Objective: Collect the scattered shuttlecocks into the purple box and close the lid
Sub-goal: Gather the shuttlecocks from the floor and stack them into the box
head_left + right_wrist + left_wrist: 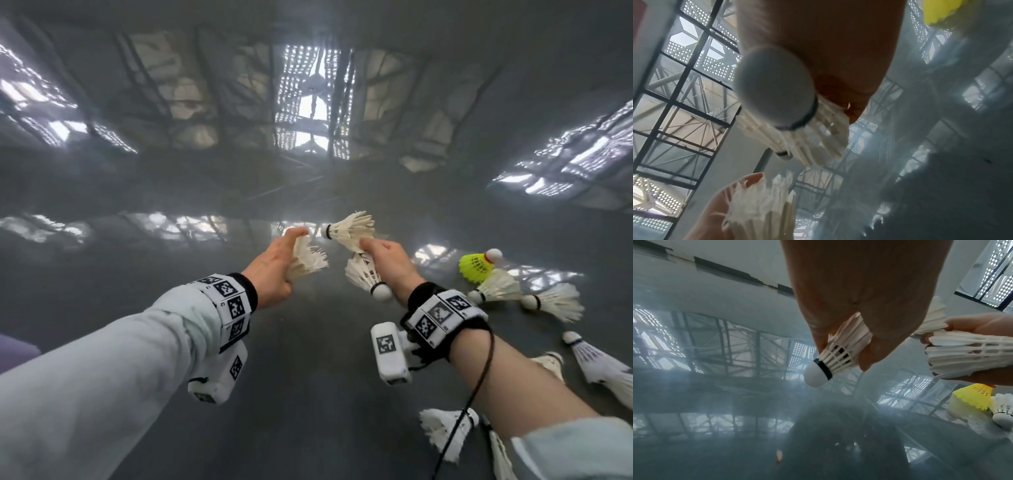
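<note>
My left hand (291,255) is raised over the glossy dark floor and pinches a white feather shuttlecock (308,258) by its skirt; the left wrist view shows its white cork (816,376) pointing down. Just to the right, my right hand (375,255) holds two white shuttlecocks: the upper one (349,231) lies sideways with its cork to the left, and the lower one (363,277) hangs with its cork (774,87) toward my wrist. The hands are close together but apart. A purple shape (17,346) shows at the far left edge; I cannot tell whether it is the box.
Several shuttlecocks lie on the floor at the right: a yellow one (476,267), white ones (496,287) (555,301) beside it, and more (596,359) (442,428) nearer me. A black cable (479,373) hangs from my right wristband. The shiny floor (308,377) mirrors the roof lights.
</note>
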Motion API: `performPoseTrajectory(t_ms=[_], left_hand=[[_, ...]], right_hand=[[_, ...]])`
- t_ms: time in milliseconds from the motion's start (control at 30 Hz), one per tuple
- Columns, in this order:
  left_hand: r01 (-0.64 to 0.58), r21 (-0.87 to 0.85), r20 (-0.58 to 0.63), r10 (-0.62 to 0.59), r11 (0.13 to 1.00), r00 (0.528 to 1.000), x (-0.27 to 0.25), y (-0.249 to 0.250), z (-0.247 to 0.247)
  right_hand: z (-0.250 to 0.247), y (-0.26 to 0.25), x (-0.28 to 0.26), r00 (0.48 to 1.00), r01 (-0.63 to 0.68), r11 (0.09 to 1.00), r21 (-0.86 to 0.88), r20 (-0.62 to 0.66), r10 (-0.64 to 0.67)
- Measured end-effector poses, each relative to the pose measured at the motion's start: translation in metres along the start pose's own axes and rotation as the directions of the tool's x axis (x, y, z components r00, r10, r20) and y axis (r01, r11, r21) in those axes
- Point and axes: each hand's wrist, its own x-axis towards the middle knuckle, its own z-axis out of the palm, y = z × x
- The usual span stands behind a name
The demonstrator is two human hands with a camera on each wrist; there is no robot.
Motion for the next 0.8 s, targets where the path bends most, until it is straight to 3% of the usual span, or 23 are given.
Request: performPoseTrajectory(t_ms=[200,333,467,567,700,800], left_hand=[[-0.055,0.033,-0.041,0.056,0.998,0.998,-0.014,-0.002,-0.018],[-0.168,0.065,-0.022,0.170,0.984,0.985,-0.022,0.001,-0.025],[-0.257,0.075,0.000,0.258,0.963,0.966,-0.028,0.006,-0.027],[-0.272,0.029,-0.029,0.273,0.962,0.962,-0.032,0.006,-0.028],[-0.283,0.087,-0.033,0.287,0.955,0.957,-0.039,0.004,-0.027],[-0.300,0.104,-0.049,0.306,0.948,0.951,-0.042,0.000,-0.026]], right_hand=[[0.012,-0.025,-0.032,0.976,0.039,0.984,-0.176,0.217,0.001],[0.020,-0.034,-0.042,0.951,0.056,0.952,-0.301,0.308,0.041],[0.031,-0.044,-0.048,0.960,0.083,0.956,-0.280,0.278,-0.002],[0.037,-0.044,-0.052,0.961,0.086,0.953,-0.291,0.277,-0.002],[0.044,-0.035,-0.056,0.964,0.071,0.957,-0.282,0.265,0.007],[0.043,-0.031,-0.056,0.984,0.069,0.951,-0.303,0.176,-0.015]])
